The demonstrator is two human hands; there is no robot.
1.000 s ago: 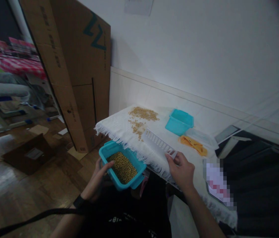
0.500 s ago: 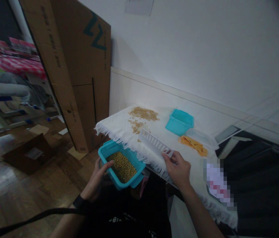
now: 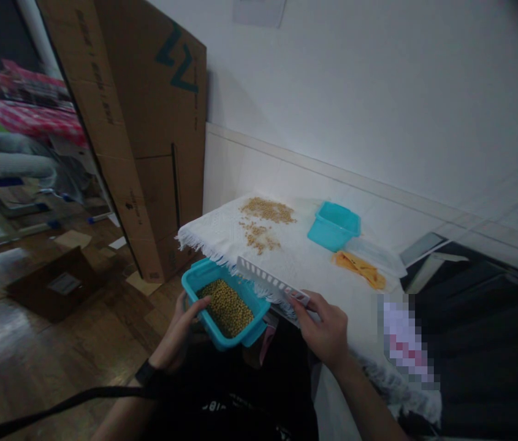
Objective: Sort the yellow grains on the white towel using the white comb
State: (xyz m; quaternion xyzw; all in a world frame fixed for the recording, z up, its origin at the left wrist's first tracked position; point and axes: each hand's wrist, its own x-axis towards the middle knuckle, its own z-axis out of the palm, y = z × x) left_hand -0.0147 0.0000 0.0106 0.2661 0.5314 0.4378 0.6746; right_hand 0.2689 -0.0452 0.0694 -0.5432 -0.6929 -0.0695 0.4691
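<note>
My left hand (image 3: pixel 186 327) grips the near left rim of a turquoise plastic bin (image 3: pixel 189 283), thumb over the edge. Yellowish soybeans (image 3: pixel 227 309) fill its lower part. The bin is held just below the fringed front edge of the white tablecloth (image 3: pixel 213 229). In my right hand (image 3: pixel 323 324), a white slotted plastic strip (image 3: pixel 271 279) is pinched by its right end. The strip stands on its long side at the cloth's edge, over the bin's far side. Behind it, loose soybeans (image 3: pixel 268 210) lie in a larger patch and a smaller scatter on the cloth.
A second turquoise bin (image 3: pixel 333 225) stands on the table near the wall, beside a crumpled orange cloth (image 3: pixel 358 269) and a clear plastic lid (image 3: pixel 378 257). A tall cardboard box (image 3: pixel 148 122) rises at the left. Further left, another person's legs (image 3: pixel 15 162) show.
My right hand has drawn the slotted strip toward me and left, to the cloth's edge. A few beans near the front of the cloth are gone. The bin stays almost still.
</note>
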